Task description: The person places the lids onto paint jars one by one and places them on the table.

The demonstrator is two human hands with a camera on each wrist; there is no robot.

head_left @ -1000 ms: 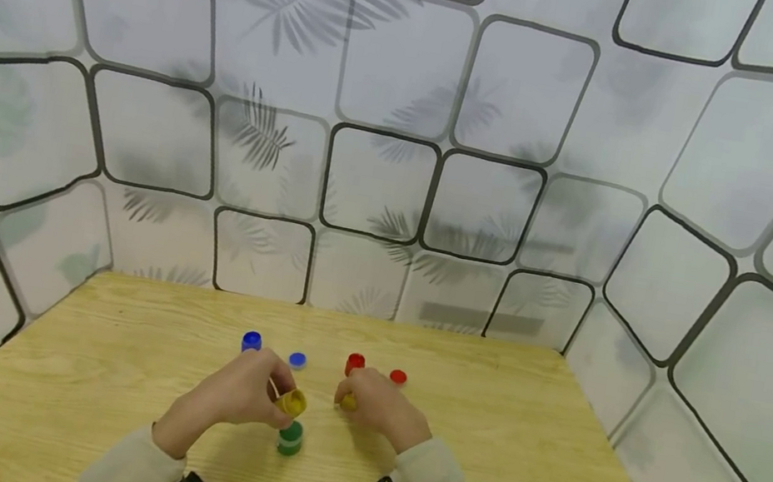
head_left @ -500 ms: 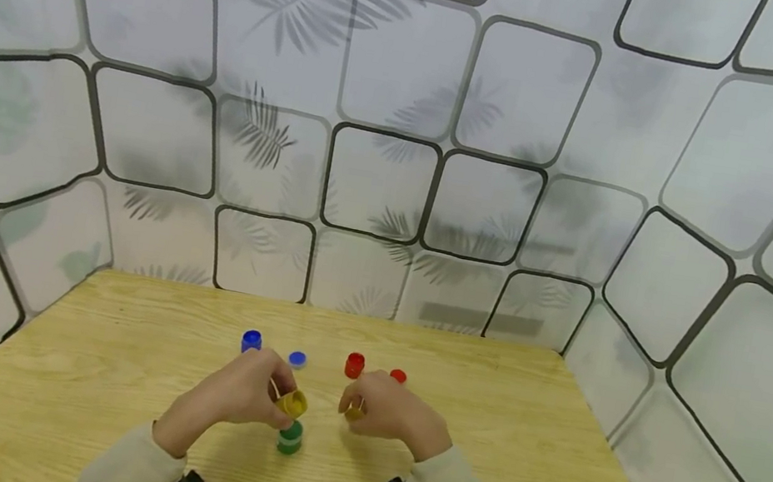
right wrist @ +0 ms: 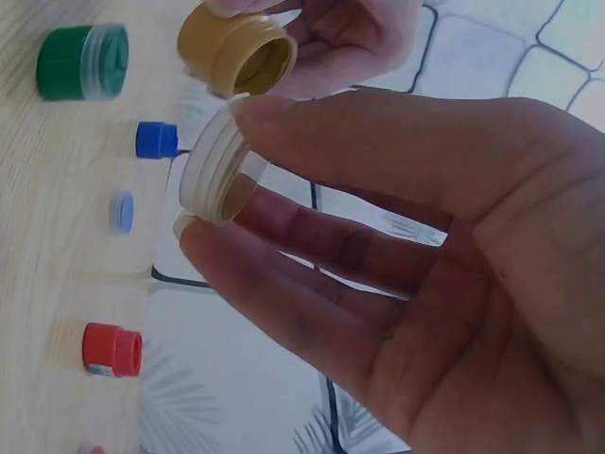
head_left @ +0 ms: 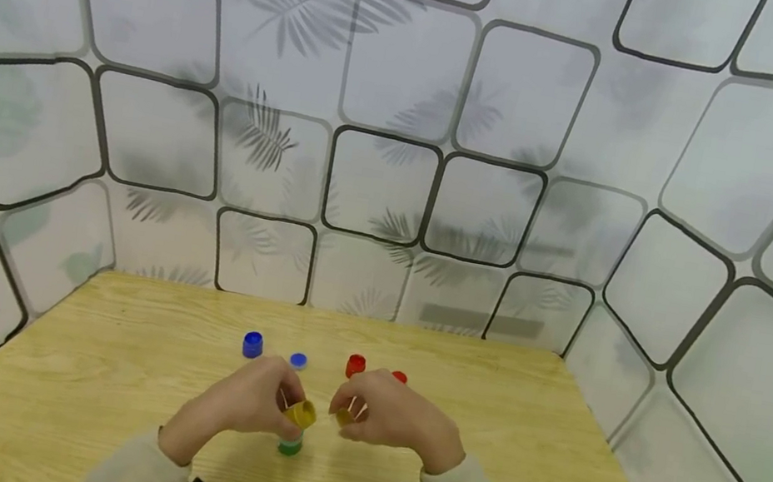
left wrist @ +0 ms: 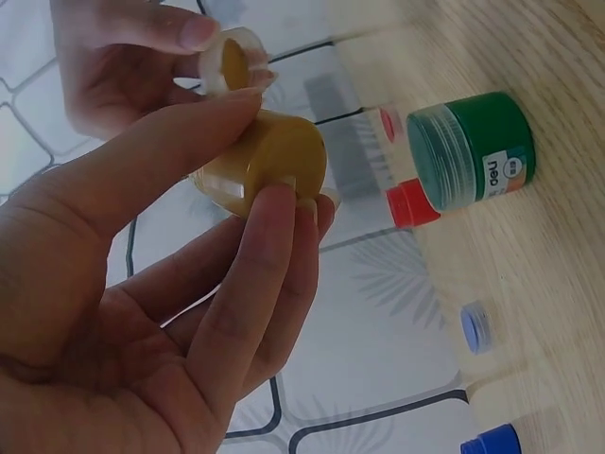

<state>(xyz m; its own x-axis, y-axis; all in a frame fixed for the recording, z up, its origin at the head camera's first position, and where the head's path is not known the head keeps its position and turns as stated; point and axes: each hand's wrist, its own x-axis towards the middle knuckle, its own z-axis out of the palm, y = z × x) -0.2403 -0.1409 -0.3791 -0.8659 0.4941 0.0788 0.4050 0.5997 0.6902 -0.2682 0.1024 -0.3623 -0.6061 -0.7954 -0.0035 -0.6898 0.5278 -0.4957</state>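
Note:
My left hand (head_left: 255,399) grips an uncapped yellow paint jar (left wrist: 284,165) between thumb and fingers, tilted so its mouth points toward the right hand. In the right wrist view the jar's open mouth shows yellow paint inside. My right hand (head_left: 392,417) pinches a clear lid (right wrist: 216,170), stained yellow inside, by its rim. Lid and jar are held a short way apart above the table. Beneath the left hand a green paint jar (left wrist: 496,147) stands with its clear lid on, partly hidden by that hand in the head view.
Farther back on the wooden table (head_left: 516,430) stand an open blue jar (head_left: 253,345) with its blue lid (head_left: 298,361) beside it, and an open red jar (head_left: 355,366) with its red lid (head_left: 399,377). A patterned curtain-like wall (head_left: 379,189) encloses the table's back and sides.
The right hand has lifted the lid and drawn it back toward the person. The left hand with the yellow jar has shifted slightly right and nearer, now covering more of the green jar.

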